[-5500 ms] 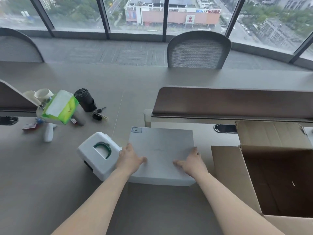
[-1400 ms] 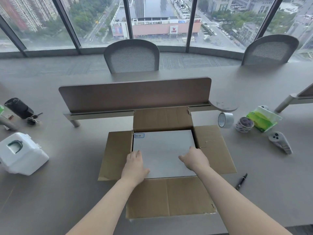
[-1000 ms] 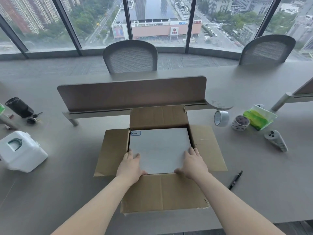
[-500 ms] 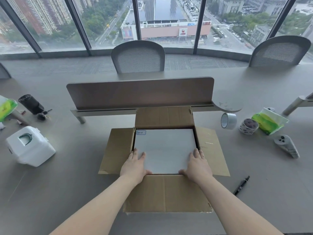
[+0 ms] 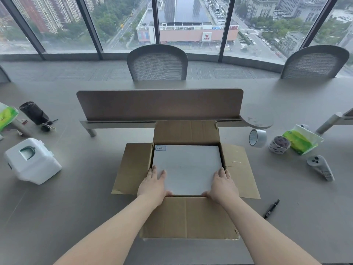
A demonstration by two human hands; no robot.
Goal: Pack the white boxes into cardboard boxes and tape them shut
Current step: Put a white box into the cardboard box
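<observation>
While the white box (image 5: 187, 167) lies flat inside the open cardboard box (image 5: 189, 217), its long axis runs left to right, parallel to the near edge of the desk (image 5: 76, 207), and its broad face is turned upward. A small handwritten label (image 5: 160, 148) marks its far-left corner. All four flaps of the cardboard box are folded outward; the far flap leans against the divider panel (image 5: 160, 104), and the carton stands midway along the desk, close to its near edge. The left hand (image 5: 152, 186) rests on the near-left corner of the white box, the right hand (image 5: 223, 186) on the near-right corner. On each hand the fingers are straight, close together and laid flat on the top face, pointing away from the person, with the thumb lying along the near edge; whether the thumbs hook beneath cannot be told. Most of the white box thus lies beyond and between the fingertips. A roll of tape (image 5: 257, 138) stands toward the desk's right edge, and a black marker (image 5: 270, 209) lies just beside the right flap.
</observation>
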